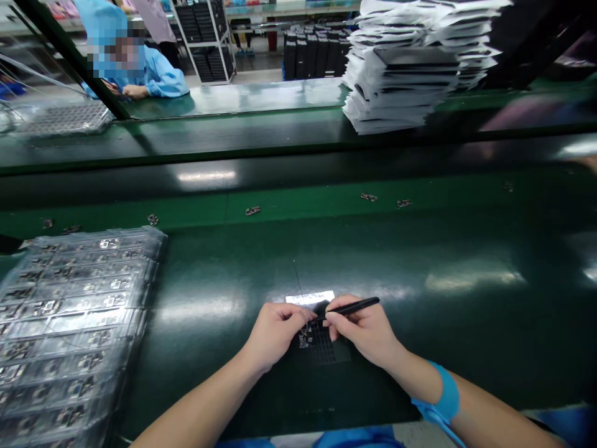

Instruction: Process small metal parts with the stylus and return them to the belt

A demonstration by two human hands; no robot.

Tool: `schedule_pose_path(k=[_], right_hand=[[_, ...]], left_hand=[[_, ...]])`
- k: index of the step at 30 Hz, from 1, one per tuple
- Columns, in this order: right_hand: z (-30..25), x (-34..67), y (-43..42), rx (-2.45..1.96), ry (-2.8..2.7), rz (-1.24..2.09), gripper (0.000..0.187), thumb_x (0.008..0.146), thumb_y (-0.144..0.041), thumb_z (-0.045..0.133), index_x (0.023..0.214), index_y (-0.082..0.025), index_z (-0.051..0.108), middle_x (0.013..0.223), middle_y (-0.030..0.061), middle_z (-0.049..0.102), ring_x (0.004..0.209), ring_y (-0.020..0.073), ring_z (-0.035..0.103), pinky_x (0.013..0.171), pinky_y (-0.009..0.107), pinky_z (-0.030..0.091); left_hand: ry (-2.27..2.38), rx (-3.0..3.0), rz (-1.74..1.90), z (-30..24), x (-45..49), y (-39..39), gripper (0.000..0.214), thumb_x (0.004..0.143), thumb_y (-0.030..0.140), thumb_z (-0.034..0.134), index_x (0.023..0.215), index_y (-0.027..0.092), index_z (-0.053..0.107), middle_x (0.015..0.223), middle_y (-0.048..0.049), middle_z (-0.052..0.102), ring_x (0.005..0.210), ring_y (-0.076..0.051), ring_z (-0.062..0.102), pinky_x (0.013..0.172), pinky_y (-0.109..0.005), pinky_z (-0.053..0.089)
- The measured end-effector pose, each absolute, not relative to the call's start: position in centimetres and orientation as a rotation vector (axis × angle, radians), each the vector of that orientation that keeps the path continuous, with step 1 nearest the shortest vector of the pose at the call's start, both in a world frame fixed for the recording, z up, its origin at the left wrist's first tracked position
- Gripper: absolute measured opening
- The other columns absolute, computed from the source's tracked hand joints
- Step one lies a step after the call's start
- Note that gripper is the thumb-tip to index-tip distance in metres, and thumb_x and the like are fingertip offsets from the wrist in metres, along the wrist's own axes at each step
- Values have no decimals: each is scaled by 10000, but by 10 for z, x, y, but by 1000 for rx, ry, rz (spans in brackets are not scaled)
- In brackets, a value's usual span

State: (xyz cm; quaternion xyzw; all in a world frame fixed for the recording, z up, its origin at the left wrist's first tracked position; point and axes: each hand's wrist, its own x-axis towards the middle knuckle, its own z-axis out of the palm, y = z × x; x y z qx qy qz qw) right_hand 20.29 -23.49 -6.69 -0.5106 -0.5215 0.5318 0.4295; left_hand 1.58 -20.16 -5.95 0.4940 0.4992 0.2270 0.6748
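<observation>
Near the front middle of the bench, my left hand [275, 330] is closed, thumb and forefinger pinched at the upper end of a small circuit board [305, 339]. My fingers cover part of this board. My right hand [364, 330] grips black tweezers [359, 306] like a pen, their tip pointing left to my left fingertips. Beneath both hands lies a dark sheet with a grid of small black pieces [326, 350]. A bright white strip [298, 300] runs along its top edge. Whether the tweezers hold a piece is too small to tell.
Clear plastic trays of circuit boards [84, 323] are stacked at left. Several small boards [252, 211] lie along the green belt [200, 208] ahead. Beyond it stand a tall stack of white-wrapped packs [396, 87] and a co-worker in blue [163, 74]. A blue wrist strap [441, 392] circles my right wrist.
</observation>
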Motion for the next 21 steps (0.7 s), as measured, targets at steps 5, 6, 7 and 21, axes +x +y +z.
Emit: schedule_pose_path(k=[5, 6, 7, 21], right_hand=[[-68, 202, -235, -1282, -1303, 1334, 173, 844, -336, 634, 779, -176, 632, 575, 3, 648, 510, 153, 644, 540, 276, 541], [-68, 202, -235, -1284, -1303, 1334, 170, 843, -333, 634, 778, -176, 632, 572, 2, 646, 509, 153, 644, 542, 276, 541], [-68, 202, -234, -1285, -1303, 1333, 167, 843, -329, 634, 775, -176, 632, 569, 0, 644, 507, 152, 643, 542, 275, 539], [-67, 205, -243, -1270, -1660, 952, 64, 835, -180, 615, 832, -208, 672, 647, 16, 672, 582, 182, 633, 586, 309, 512]], left_hand=[[1110, 1100, 514, -61, 15, -202, 214, 811, 277, 586, 821, 175, 774, 885, -37, 758, 868, -218, 667, 806, -285, 485], [1104, 1096, 514, -61, 15, -202, 217, 813, 278, 584, 826, 176, 774, 882, -37, 757, 862, -217, 667, 799, -284, 486], [1097, 1093, 513, -60, 15, -202, 219, 816, 277, 580, 831, 176, 775, 882, -36, 757, 858, -217, 666, 792, -285, 487], [1083, 1066, 548, -58, 15, -204, 231, 816, 217, 561, 866, 176, 783, 832, -27, 751, 885, -234, 664, 813, -296, 485]])
